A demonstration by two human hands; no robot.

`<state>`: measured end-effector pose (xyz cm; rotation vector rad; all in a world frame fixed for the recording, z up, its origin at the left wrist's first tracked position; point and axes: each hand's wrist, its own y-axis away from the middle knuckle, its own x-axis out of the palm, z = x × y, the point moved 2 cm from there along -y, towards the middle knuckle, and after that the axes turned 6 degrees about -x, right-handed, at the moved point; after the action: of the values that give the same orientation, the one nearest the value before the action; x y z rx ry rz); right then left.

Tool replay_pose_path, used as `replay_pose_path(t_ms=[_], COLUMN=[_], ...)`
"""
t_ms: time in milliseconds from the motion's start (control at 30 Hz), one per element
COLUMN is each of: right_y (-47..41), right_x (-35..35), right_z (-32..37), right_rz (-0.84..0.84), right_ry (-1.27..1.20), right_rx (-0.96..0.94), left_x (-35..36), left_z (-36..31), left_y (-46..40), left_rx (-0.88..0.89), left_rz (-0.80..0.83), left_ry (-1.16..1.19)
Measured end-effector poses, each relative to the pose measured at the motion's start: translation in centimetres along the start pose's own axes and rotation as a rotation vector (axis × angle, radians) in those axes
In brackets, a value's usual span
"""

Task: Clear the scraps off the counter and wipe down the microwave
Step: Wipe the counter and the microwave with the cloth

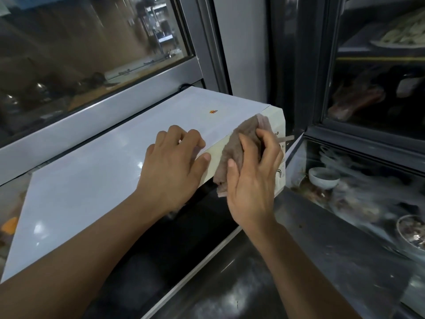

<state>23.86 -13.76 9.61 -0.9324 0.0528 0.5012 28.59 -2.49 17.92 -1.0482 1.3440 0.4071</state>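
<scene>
A white microwave (96,171) stands on the dark counter (310,268), its dark door facing me. My left hand (172,166) rests on the microwave's top near the front edge, fingers bent, thumb over the edge. My right hand (253,180) presses a crumpled brownish cloth (239,143) against the front upper right of the microwave, beside the control panel. Thumb and fingers lie curled round the cloth.
A glass display case on the right holds a small white bowl (323,178), a metal bowl (411,233) and food. A grey window frame (110,109) runs behind the microwave. A small orange sticker (213,111) marks the microwave's top.
</scene>
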Motion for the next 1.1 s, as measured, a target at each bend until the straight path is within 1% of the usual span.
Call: replay_pose_path(t_ms=[67,233,400,500,600,700,800,900,1000,1100], right_y=[2.4,6.7,6.5,3.9,2.2,3.3,6.2,9.1,10.6,11.6], right_x=[0.5,0.7,0.5,0.5,0.9,1.6,2.6,3.3,3.8,4.1], right_z=[-1.4,-3.9,-3.0,-1.5,-1.1,-2.0,-4.0,-5.8,-6.6,-6.2], right_rz=[-0.034,-0.028,0.018,0.033,-0.024,-0.056,-0.134,-0.135,-0.152,-0.149], right_ry=[0.013,-0.007,0.012,0.067,0.142,0.071,-0.012,-0.164,-0.243,-0.325], right_rx=[-0.03,0.025,0.155,0.103,0.03,-0.012,0.064,0.174,0.237,0.41], left_x=[0.0,0.0,-0.3,-0.2,-0.1,0.1,0.1,0.1,0.0,-0.1], left_z=[0.0,-0.1,-0.3,-0.4,-0.3,-0.1,-0.1,-0.2,-0.2,-0.3], left_y=[0.0,0.1,0.2,0.1,0.0,0.0,0.0,0.0,0.1,0.1], left_rx=[-0.007,-0.024,-0.024,-0.018,-0.023,-0.023,-0.018,-0.019,-0.021,-0.013], left_rz=[0.006,0.022,0.019,0.017,0.019,0.022,0.024,0.025,0.02,0.022], left_ry=[0.004,0.006,-0.006,-0.019,-0.028,-0.02,-0.008,0.008,0.017,0.011])
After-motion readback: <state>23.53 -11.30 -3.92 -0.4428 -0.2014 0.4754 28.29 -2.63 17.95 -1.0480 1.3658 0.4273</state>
